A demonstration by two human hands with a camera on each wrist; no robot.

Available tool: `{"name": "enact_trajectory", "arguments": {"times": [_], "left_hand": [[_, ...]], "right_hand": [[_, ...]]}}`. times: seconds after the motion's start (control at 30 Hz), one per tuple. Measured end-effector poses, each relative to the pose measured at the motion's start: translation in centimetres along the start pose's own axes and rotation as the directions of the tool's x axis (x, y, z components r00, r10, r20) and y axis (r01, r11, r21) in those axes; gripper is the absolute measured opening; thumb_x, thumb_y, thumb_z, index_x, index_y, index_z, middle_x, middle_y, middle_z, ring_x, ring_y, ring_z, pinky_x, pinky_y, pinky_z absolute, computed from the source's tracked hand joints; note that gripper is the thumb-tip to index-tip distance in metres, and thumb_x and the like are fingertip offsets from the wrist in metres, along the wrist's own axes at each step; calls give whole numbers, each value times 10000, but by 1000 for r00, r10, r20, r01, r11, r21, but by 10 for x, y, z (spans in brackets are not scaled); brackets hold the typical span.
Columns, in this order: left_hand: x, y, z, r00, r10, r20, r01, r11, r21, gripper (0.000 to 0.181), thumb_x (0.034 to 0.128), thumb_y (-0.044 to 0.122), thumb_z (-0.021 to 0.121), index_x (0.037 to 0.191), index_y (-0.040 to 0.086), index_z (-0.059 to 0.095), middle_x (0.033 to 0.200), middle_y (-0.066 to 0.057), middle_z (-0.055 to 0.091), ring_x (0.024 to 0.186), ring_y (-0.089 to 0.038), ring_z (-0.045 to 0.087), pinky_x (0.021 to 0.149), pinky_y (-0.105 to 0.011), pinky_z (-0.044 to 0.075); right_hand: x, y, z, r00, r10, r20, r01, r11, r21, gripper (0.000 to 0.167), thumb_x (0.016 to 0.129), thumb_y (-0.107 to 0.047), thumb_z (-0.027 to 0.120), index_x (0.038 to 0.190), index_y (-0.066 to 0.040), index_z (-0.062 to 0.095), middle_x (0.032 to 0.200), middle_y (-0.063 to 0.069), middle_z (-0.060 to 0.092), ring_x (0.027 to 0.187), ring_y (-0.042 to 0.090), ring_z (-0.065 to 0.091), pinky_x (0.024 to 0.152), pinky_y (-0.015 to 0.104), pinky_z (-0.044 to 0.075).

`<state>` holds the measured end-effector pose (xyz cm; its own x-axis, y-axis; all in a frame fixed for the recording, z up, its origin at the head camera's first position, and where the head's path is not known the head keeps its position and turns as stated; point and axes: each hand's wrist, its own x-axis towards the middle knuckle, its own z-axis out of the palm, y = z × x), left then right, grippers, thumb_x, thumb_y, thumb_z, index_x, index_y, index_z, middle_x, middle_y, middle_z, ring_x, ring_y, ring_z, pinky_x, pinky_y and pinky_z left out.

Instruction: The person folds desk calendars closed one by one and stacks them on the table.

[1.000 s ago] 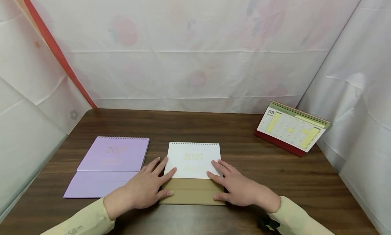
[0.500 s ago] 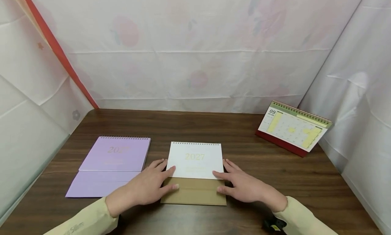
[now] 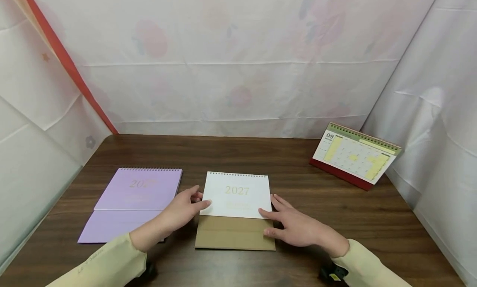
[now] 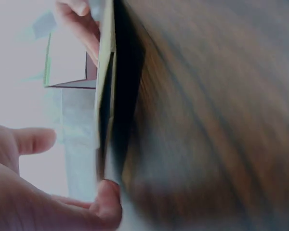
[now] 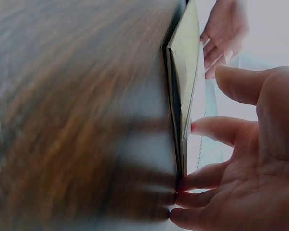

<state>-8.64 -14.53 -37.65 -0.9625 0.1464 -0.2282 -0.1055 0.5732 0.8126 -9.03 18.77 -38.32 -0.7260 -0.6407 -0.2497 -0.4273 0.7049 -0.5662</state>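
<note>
Three desk calendars rest on a dark wooden table [image 3: 238, 152] in the head view. The white calendar [image 3: 237, 196] lies in the middle, between a person's two hands, its tan base [image 3: 234, 237] toward the person. The left hand [image 3: 180, 210] touches its left edge, fingers loosely bent and thumb over the page. The right hand [image 3: 298, 227] is spread at the opposite edge, its thumb over the tan base.

Only this view shows the writing: gold "2027" on the white cover, with smaller gold print too faint to read. The purple calendar [image 3: 139, 191], on the left, shows "202" — its last digit is unclear. The tilted calendar [image 3: 354, 156], at the far right, stands with "09" above a yellow-marked grid. Lettering on the left sleeve [image 3: 108, 260] cannot be made out. Pale printed cloth [image 3: 238, 42] hangs behind.

The left wrist view shows the white calendar edge-on, with a dark gap between its boards. A left fingertip touches the edge; the thumb stands apart, so the hand is not gripping.

The right wrist view shows the other side's stacked boards. Right fingertips touch that edge, the thumb clear of it — again no grip.
</note>
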Motion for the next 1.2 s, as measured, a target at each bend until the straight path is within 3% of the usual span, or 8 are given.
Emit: {"name": "enact_trajectory", "arguments": {"times": [0.1,0.27,0.5,0.63,0.77,0.97,1.07,1.2], "left_hand": [[4,-1,1,999,-38,16,40,986,-160,689,970,217,647,1461,-147,330,1229,-152,530,1114,-272,523,902,-420,467],[9,-3,3,999,-33,14,36,942,-333,527,964,38,601,1430,-112,407,1212,-178,470,1004,-234,575,807,-359,533],[13,-10,4,1000,-26,10,28,897,-442,522,963,-32,583,1442,-99,389,1240,-205,432,938,-236,646,768,-394,573],[14,-14,3,1000,-18,21,26,878,-478,523,954,-40,596,1432,-108,395,1231,-203,417,930,-238,656,776,-391,575],[14,-18,-1,1000,-7,27,19,868,-496,529,946,-32,611,1426,-111,403,1225,-192,404,904,-216,650,759,-357,574],[11,-21,-11,1000,14,23,1,847,-531,554,949,-17,614,1447,-98,385,1257,-177,393,902,-181,637,740,-313,568],[10,-21,-16,999,28,29,-8,841,-541,570,955,-13,609,1461,-100,361,1277,-179,385,930,-178,640,766,-322,569],[7,-21,-23,999,46,27,-25,850,-527,580,960,-13,598,1467,-113,336,1283,-193,380,993,-178,617,820,-340,563]], "right_hand": [[0,0,0,1000,0,-2,0,1000,7,607,971,-506,592,1485,-199,494,1633,184,127,1510,307,51,1140,568,233],[0,1,-1,1000,-10,-13,11,999,46,593,975,-502,589,1474,-191,512,1633,177,144,1509,311,67,1139,574,227],[4,6,-3,993,-2,-118,16,992,122,504,983,-435,612,1399,-150,588,1569,195,325,1460,364,255,1119,584,270],[6,6,-5,984,53,-170,-10,969,245,459,975,-337,647,1394,-160,585,1501,149,449,1407,338,370,1104,566,305],[7,5,-7,984,90,-151,-21,915,404,512,980,-273,644,1454,-131,515,1509,113,445,1421,319,344,1125,548,274],[9,3,-12,990,110,-92,-25,764,645,608,1004,-246,612,1529,-57,370,1545,147,385,1382,319,419,1112,521,320],[10,2,-13,987,133,-94,-28,707,707,603,1008,-249,605,1523,-38,373,1534,152,401,1347,291,465,1102,494,350],[13,0,-14,984,136,-115,0,647,762,555,1014,-192,589,1490,24,404,1501,194,439,1337,291,480,1093,451,372]]}}
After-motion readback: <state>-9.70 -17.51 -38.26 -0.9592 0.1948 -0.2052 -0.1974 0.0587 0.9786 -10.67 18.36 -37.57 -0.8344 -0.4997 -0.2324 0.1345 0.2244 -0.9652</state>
